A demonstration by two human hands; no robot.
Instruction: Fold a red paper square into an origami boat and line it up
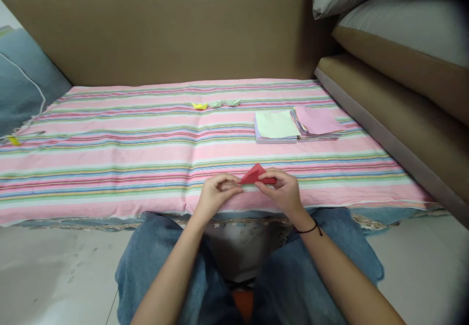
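A folded piece of red paper (252, 173), with a triangular peak pointing away from me, is held just above the striped cloth. My left hand (216, 193) pinches its left corner between thumb and fingers. On the other side, my right hand (282, 188) grips the right end, thumb underneath and fingers over it; part of the paper is hidden there. Farther back, a yellow folded paper boat (200, 106) lies in a row with two pale green paper boats (216, 104).
Two stacks of square paper lie at the right, one topped by a light green sheet (276, 124), the other by a pink sheet (318, 119). Beneath everything spreads a striped cloth (110, 154). Cushions (403, 36) border the right side; a white cord (27, 78) trails at left.
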